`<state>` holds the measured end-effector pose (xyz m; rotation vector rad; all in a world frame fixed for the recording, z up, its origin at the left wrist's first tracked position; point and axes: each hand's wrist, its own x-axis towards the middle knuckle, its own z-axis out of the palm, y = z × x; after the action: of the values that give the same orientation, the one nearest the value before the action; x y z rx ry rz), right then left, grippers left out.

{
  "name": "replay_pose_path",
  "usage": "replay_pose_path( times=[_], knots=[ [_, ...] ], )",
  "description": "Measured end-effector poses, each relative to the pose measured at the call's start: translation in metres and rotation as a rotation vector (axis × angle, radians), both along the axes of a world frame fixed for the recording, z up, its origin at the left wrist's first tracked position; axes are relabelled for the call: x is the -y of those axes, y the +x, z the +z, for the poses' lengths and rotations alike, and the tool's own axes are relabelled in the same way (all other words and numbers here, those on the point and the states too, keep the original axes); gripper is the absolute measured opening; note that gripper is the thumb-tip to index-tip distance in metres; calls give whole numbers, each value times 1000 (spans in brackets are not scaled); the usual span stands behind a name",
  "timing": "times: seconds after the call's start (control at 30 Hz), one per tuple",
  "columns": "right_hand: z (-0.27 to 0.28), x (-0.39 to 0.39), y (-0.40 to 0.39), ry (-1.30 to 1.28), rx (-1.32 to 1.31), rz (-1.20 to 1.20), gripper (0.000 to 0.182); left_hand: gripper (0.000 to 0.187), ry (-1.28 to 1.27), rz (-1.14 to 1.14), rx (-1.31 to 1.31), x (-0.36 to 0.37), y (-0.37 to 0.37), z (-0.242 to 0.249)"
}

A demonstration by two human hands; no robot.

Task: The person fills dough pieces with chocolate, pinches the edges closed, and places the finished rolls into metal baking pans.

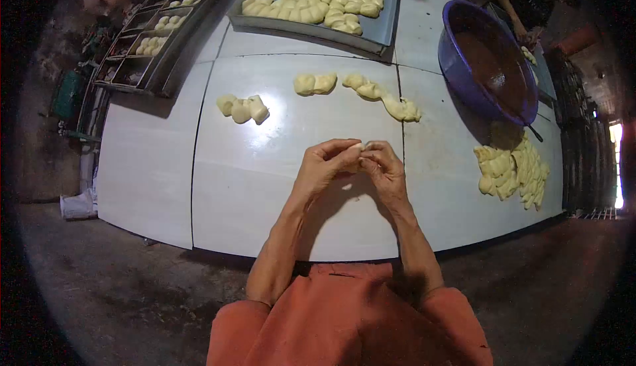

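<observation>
My left hand (334, 158) and my right hand (384, 168) meet above the middle of the white tabletop (252, 194). Between their fingertips is a small pale piece of dough (360, 147), mostly covered by the fingers. Both hands are closed in a pinch on it. Beyond them lie a lump of dough (315, 84) and a long twisted strip of dough (384, 97). A cluster of smaller dough pieces (242, 109) rests farther left.
A metal tray (311, 29) of dough pieces stands at the back. At left is a divided rack (149, 51) holding dough balls. A purple basin (450, 51) with brown contents is at right, near flattened dough (513, 170). Another person's arm (507, 5) shows behind it.
</observation>
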<state>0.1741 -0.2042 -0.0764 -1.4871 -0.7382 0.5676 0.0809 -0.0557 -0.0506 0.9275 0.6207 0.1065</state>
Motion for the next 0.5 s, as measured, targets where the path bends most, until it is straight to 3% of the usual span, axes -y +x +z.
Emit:
replay_pose_path(
  times=[0.07, 0.1, 0.2, 0.33, 0.47, 0.5],
  knots=[
    [0, -2, -2, 55, 158, -125, 22, 33, 81, -14, 65, 5, -4, 1],
    [1, -4, -6, 99, 0, -131, 21, 31, 103, 10, 108, 9, -2, -4],
    [-2, -20, -24, 253, -56, -318, 23, 27, 181, 78, 98, 13, -1, -7],
    [-19, -18, -21, 20, 405, -421, 16, 32, 270, -8, 35, 17, -3, -8],
    [-27, -18, -11, 76, 221, -490, 21, 37, 249, -29, 149, 26, -9, -6],
    [-21, -21, -12, 79, 137, -530, 23, 37, 473, -35, 162, 28, -8, -4]
  ],
)
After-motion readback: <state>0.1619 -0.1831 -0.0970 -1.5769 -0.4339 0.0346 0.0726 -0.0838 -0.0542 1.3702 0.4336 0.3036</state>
